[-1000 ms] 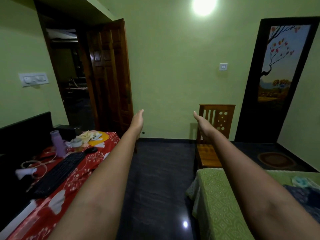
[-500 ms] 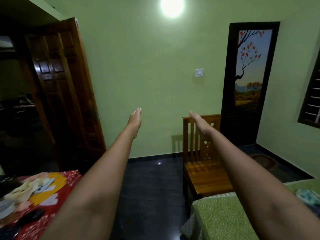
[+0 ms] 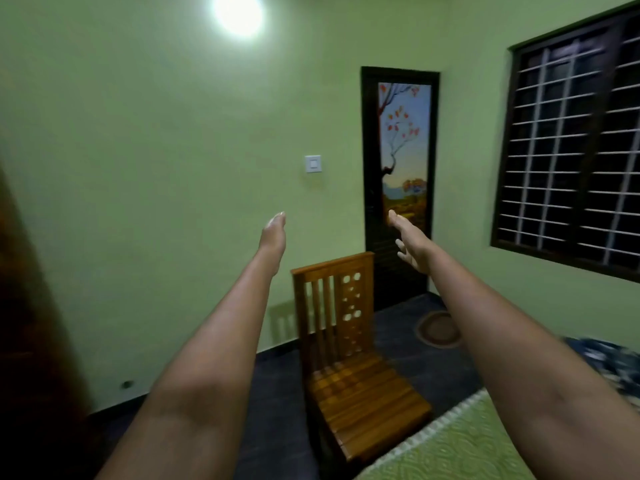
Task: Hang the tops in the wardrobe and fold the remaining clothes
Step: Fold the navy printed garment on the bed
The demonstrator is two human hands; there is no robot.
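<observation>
My left hand (image 3: pixel 273 233) and right hand (image 3: pixel 410 242): flat-fingered, empty, raised above the chair (image 3: pixel 349 348). Clothes (image 3: pixel 604 358): dark bundle right of chair, on bed (image 3: pixel 460 448). Step: likely pre-start; next calls for reaching them.

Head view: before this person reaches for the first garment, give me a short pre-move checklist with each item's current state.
1. Left hand free, fingers straight: ok.
2. Right hand free, fingers straight: ok.
3. Clothes within view: cannot tell; only a dark blue patterned fabric shows at the right edge, blurred.
4. Wardrobe located: not ok, none in view.
5. Bed surface available for folding: cannot tell, only a corner shows.
6. Wooden chair seat bare, nothing on it: ok.
</observation>
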